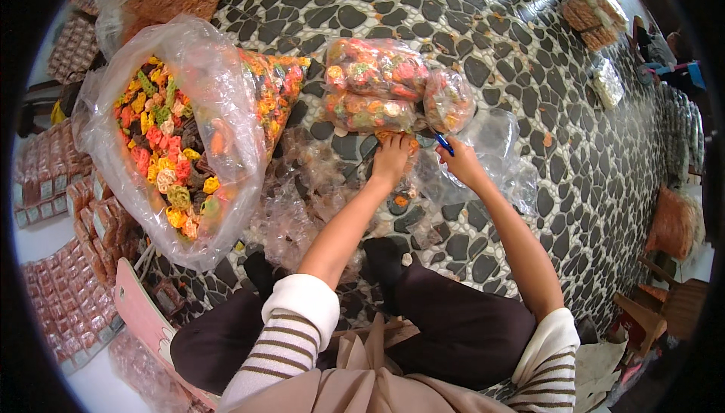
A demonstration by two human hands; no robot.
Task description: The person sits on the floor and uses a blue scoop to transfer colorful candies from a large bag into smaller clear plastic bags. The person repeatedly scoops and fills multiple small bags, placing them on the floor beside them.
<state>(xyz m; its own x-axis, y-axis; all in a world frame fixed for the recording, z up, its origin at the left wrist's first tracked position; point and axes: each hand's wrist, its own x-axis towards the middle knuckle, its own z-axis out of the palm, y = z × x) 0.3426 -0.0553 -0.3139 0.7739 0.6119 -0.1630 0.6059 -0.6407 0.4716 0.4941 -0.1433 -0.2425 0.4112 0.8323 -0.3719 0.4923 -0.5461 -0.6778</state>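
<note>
Gripping: right hand [462, 162] closed on blue pen [444, 143] | left hand [391, 160] fingers curled over orange snacks [396, 137] | filled snack bags [375, 84] just beyond | big open bag [177, 134] left

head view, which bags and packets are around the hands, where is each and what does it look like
Big open bag: left of the hands, clear plastic, mixed red, yellow, green and orange snacks.
Filled packets: on the pebble floor beyond the hands, clear, rounded, same coloured snacks.
Empty bags: heaped near the left hand, clear, crumpled.
Stacked packets: far left, flat, reddish-brown with pale labels.
Right hand: holds a blue pen.
</note>
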